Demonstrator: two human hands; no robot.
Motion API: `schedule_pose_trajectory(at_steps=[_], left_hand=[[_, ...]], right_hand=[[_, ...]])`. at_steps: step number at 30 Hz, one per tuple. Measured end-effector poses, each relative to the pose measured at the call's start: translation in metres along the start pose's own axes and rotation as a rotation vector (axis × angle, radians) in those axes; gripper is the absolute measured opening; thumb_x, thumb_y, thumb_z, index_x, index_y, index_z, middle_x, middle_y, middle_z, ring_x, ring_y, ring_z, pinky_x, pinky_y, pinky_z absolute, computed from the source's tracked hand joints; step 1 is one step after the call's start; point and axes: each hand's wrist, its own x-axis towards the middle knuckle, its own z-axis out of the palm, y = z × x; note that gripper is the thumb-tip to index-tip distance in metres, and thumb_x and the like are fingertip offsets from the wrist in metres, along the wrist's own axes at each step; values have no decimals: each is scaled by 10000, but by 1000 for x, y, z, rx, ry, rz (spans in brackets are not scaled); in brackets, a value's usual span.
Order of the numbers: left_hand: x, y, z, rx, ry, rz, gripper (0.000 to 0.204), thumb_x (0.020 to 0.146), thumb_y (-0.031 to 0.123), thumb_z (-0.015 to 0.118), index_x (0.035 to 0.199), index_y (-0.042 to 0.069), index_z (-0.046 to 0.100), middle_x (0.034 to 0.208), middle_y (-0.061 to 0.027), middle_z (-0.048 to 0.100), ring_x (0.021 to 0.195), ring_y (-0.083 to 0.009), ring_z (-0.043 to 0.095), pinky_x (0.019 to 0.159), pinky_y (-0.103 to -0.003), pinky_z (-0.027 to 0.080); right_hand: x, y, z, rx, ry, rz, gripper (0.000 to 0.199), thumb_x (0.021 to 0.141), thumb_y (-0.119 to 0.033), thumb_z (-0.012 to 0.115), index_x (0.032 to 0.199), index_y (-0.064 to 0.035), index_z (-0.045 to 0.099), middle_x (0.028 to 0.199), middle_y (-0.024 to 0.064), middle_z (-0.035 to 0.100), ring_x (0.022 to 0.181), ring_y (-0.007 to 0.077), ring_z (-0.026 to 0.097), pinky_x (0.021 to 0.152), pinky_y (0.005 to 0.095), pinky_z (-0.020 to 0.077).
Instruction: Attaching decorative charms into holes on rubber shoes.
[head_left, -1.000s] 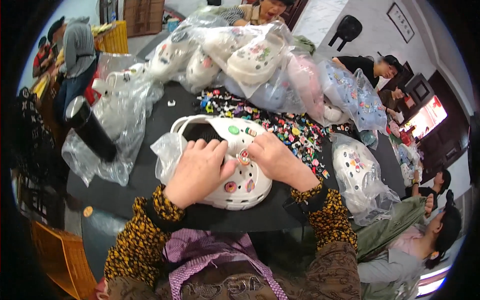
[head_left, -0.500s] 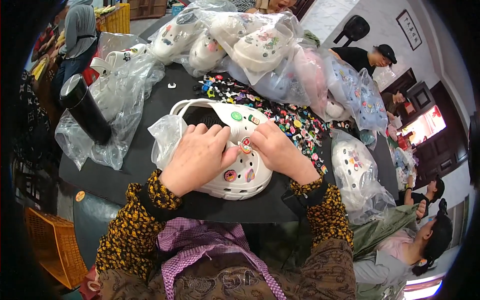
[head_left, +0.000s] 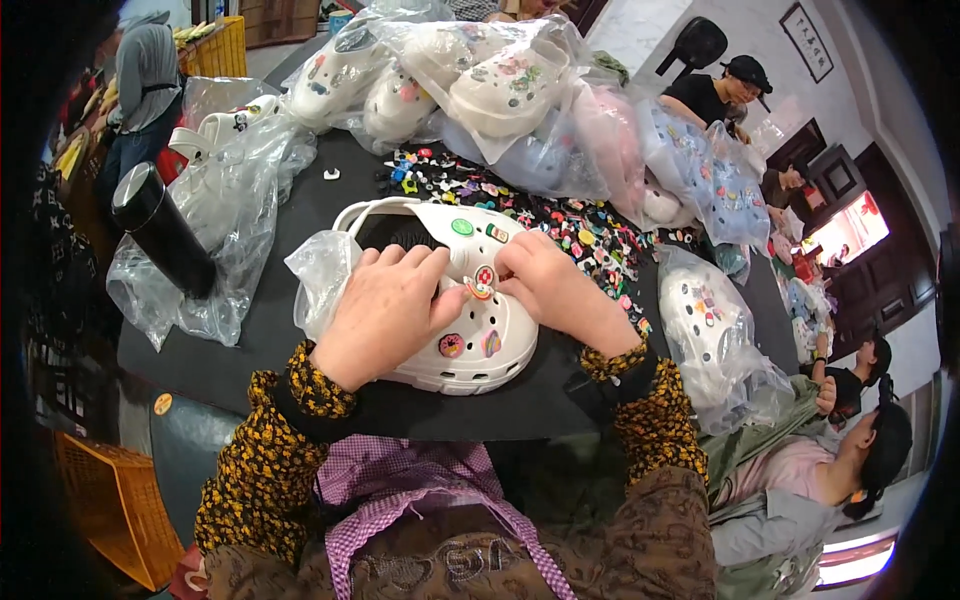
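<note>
A white clog (head_left: 490, 368) lies on the dark table in front of me, toe toward me. My left hand (head_left: 385, 310) is closed over its left side, fingers curled at the foot opening and thumb on the upper. My right hand (head_left: 560, 295) grips the right side, its fingertips bent beside a round red-and-white charm (head_left: 485, 276). A small rainbow charm (head_left: 479, 291) sits just below that one, between my two thumbs. Also on the upper are a green round charm (head_left: 461, 227), a bottle-shaped charm (head_left: 496, 233), a pink doughnut charm (head_left: 451, 345) and a pastel charm (head_left: 491, 343).
Loose colourful charms (head_left: 585, 235) spread beyond the clog. Bagged clogs (head_left: 510, 90) are heaped at the back, with another bagged clog (head_left: 695, 310) at right. A black flask (head_left: 165, 230) stands left on clear plastic. Co-workers sit at right; an orange crate (head_left: 115, 510) is lower left.
The view has shifted slightly. My right fingertips have drawn a little off the red-and-white charm, which shows more fully now. My left hand keeps its hold on the clog.
</note>
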Motion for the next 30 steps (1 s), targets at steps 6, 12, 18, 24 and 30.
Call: schedule_pose_trajectory(at_steps=[6, 12, 18, 24, 30], left_hand=[[0, 1, 0, -8, -7, 1, 349, 864, 299, 623, 1072, 20, 613, 959, -128, 653, 917, -306, 602, 829, -412, 443], [2, 2, -7, 16, -12, 27, 329, 859, 297, 622, 1047, 27, 609, 927, -119, 636, 890, -298, 589, 796, -402, 435], [4, 6, -10, 33, -36, 46, 322, 861, 305, 630, 1044, 40, 614, 912, -90, 640, 854, -289, 585, 753, -401, 422], [6, 8, -12, -10, -59, 44, 306, 853, 269, 640, 1037, 27, 609, 910, -92, 637, 847, -293, 584, 741, -405, 418], [10, 8, -10, 10, -36, 90, 263, 851, 291, 639, 939, 48, 588, 842, -73, 612, 809, -285, 576, 730, -404, 411]], right_hand=[[19, 20, -2, 126, 125, 157, 191, 883, -53, 607, 1057, 25, 608, 1072, 161, 631, 1043, 313, 596, 905, 396, 467], [19, 11, 20, -59, 238, 51, 207, 816, 8, 629, 1022, -6, 614, 936, 177, 645, 879, 359, 616, 783, 431, 500], [36, 26, 31, -164, 286, 8, 93, 843, -103, 604, 909, -39, 589, 822, 127, 608, 799, 305, 605, 712, 397, 484], [41, 41, 37, -181, 259, -68, 69, 824, -113, 630, 861, -66, 594, 740, 82, 580, 718, 265, 580, 670, 387, 463], [42, 43, 41, -197, 325, -83, 76, 829, -119, 618, 862, -68, 572, 635, 71, 543, 620, 252, 586, 580, 376, 460]])
